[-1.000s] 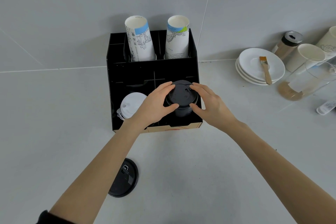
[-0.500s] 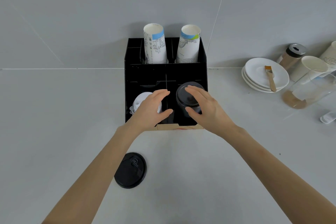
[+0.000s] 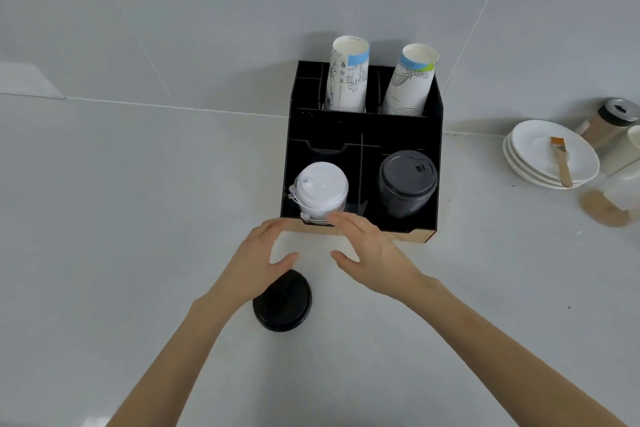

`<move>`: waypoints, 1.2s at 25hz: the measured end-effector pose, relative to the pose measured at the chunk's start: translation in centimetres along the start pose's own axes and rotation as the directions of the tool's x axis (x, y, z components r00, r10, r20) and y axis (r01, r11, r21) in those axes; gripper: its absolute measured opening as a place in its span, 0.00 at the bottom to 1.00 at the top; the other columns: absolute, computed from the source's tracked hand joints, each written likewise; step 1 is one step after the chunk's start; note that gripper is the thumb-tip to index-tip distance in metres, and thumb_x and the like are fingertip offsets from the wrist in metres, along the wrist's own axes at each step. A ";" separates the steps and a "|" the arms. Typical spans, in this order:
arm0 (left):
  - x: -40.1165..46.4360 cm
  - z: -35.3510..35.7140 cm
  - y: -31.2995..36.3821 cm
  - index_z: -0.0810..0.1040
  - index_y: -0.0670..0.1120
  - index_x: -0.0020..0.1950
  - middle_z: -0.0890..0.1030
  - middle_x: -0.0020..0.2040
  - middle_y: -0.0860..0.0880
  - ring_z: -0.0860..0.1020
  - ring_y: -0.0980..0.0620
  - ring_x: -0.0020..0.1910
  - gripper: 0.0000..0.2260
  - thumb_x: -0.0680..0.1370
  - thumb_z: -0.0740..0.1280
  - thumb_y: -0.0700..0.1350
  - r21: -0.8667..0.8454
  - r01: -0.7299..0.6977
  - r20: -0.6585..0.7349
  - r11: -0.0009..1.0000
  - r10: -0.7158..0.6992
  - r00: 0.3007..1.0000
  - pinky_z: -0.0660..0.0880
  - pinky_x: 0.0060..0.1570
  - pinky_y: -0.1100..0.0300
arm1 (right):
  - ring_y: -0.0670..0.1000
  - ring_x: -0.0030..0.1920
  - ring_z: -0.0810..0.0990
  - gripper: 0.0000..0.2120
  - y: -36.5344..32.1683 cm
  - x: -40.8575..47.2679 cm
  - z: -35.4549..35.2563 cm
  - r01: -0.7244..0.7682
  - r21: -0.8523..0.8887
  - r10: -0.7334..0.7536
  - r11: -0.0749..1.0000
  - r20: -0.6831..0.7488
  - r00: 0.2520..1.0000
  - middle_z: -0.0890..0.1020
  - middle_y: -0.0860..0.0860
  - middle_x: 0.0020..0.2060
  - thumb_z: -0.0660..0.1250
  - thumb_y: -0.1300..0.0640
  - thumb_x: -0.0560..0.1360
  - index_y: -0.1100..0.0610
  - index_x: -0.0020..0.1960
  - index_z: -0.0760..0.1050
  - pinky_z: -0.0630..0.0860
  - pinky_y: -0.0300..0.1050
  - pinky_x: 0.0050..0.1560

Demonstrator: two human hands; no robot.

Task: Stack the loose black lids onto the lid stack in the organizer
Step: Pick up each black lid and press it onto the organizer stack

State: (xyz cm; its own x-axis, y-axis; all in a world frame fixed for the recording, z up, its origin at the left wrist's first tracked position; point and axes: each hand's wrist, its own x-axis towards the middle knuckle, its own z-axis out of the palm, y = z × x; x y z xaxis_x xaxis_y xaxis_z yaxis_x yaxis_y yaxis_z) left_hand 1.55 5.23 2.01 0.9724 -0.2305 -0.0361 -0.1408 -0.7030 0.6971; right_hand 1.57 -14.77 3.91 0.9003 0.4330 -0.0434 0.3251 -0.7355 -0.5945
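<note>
Both hands empty, fingers spread and slightly curled, hovering over the counter (image 3: 104,253) just in front of the organizer (image 3: 360,135): left hand (image 3: 258,263) has its wrist covering the upper-left edge of the loose black lid (image 3: 283,303) lying flat on the counter, right hand (image 3: 370,253) has fingertips overlapping the organizer's front lip, contact unclear. Black lid stack (image 3: 407,184) sits in the front right compartment, white lid stack (image 3: 320,191) in the front left, its base hidden behind the right fingers, two paper cup stacks (image 3: 348,74) in the back. Far right, plates (image 3: 550,156) with a brush (image 3: 561,159), plus a jar (image 3: 609,120) and other items cut off by the frame edge, hard to identify.
</note>
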 end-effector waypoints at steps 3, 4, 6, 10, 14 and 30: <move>-2.1 0.5 -1.8 0.63 0.47 0.67 0.67 0.68 0.49 0.65 0.50 0.66 0.23 0.73 0.66 0.45 -0.001 0.084 0.009 0.996 -0.084 0.996 0.58 0.61 0.65 | 0.51 0.69 0.62 0.25 -0.4 0.0 2.2 -0.001 0.013 0.000 1.000 0.084 0.997 0.65 0.52 0.70 0.62 0.56 0.74 0.55 0.69 0.58 0.59 0.43 0.68; -2.7 0.7 -2.3 0.63 0.47 0.67 0.66 0.69 0.49 0.64 0.50 0.66 0.24 0.73 0.66 0.46 0.006 0.103 0.021 0.995 -0.103 0.994 0.57 0.62 0.65 | 0.51 0.69 0.62 0.26 -0.5 -0.1 2.9 -0.001 0.018 -0.001 1.000 0.117 0.993 0.64 0.52 0.70 0.62 0.56 0.74 0.54 0.69 0.58 0.59 0.43 0.69; -3.9 1.1 -3.1 0.61 0.48 0.68 0.64 0.70 0.49 0.61 0.50 0.68 0.25 0.73 0.66 0.47 0.012 0.133 0.044 0.991 -0.134 0.990 0.55 0.63 0.65 | 0.50 0.70 0.60 0.27 -0.6 -0.3 4.3 -0.001 0.020 -0.003 1.000 0.189 0.982 0.62 0.51 0.71 0.62 0.56 0.74 0.53 0.70 0.56 0.58 0.43 0.70; -5.6 1.8 -4.0 0.58 0.49 0.69 0.62 0.70 0.49 0.60 0.50 0.68 0.30 0.72 0.68 0.48 0.002 0.199 0.099 0.980 -0.198 0.975 0.57 0.66 0.59 | 0.51 0.71 0.58 0.29 -1.0 -0.6 6.3 -0.015 0.027 0.007 1.000 0.274 0.962 0.60 0.52 0.72 0.63 0.56 0.73 0.53 0.70 0.55 0.56 0.43 0.71; -6.5 2.4 -4.4 0.56 0.49 0.70 0.62 0.71 0.50 0.59 0.49 0.68 0.33 0.70 0.69 0.51 0.060 0.181 0.122 0.982 -0.187 0.975 0.58 0.68 0.55 | 0.52 0.71 0.59 0.29 -1.5 -0.7 7.7 -0.017 0.043 0.003 0.999 0.297 0.955 0.59 0.52 0.72 0.63 0.59 0.73 0.55 0.70 0.55 0.57 0.45 0.72; -5.8 3.1 -2.8 0.53 0.50 0.70 0.60 0.70 0.50 0.57 0.51 0.67 0.35 0.70 0.69 0.49 0.018 0.092 0.062 0.996 -0.093 0.994 0.56 0.65 0.62 | 0.47 0.69 0.61 0.28 -0.6 -1.8 6.1 -0.048 0.164 0.018 0.985 0.180 0.984 0.62 0.48 0.71 0.63 0.58 0.73 0.52 0.70 0.56 0.57 0.37 0.70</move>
State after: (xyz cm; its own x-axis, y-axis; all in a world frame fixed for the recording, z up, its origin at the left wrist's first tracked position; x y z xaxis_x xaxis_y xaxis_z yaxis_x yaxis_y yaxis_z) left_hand -4.30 6.41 -1.98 0.9679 -0.2054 -0.1449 -0.0542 -0.7333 0.6778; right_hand -2.00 -11.89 -0.54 0.8392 0.5066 -0.1977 0.2297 -0.6597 -0.7156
